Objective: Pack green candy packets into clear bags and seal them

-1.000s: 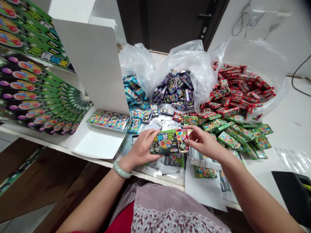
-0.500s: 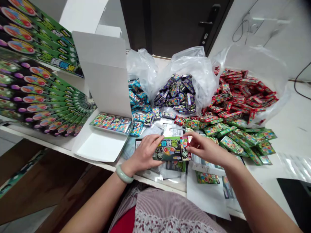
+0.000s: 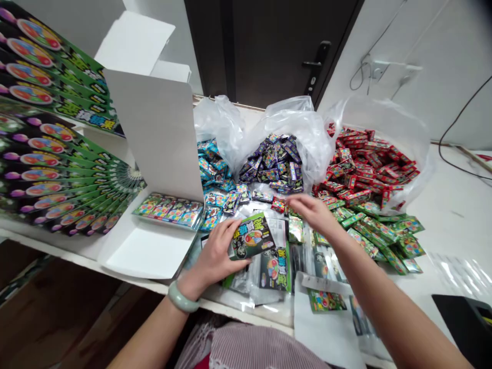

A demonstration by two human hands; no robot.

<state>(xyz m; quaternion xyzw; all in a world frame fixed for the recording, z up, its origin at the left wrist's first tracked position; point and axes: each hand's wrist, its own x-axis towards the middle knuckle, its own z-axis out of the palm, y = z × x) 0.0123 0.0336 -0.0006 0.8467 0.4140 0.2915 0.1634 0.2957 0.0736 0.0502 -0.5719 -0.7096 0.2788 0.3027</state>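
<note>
My left hand [image 3: 220,250] grips a green-and-black printed candy pouch [image 3: 251,237], tilted up to the right, its fingers over the left side and thumb at the lower edge. My right hand [image 3: 312,211] reaches over the small packs, fingers drawn together, the tips beside a small red candy box [image 3: 278,205]; whether anything is in them is hidden. Just below that hand lies a green candy packet [image 3: 295,229]. Under my left hand are more flat pouches, among them a green-and-black pouch [image 3: 274,270] on clear plastic.
A white carton [image 3: 154,256] with its lid raised holds a row of colourful packs [image 3: 169,207]. Behind are plastic bags of blue boxes [image 3: 215,164], purple boxes [image 3: 272,159] and red boxes [image 3: 369,164]. Green packets [image 3: 388,233] are piled right. Printed cartons [image 3: 61,174] fan out left.
My right hand has left the pouch, where it had a small red pack, and moved up to the loose boxes. My left hand has tilted the pouch. The whole view has shifted slightly.
</note>
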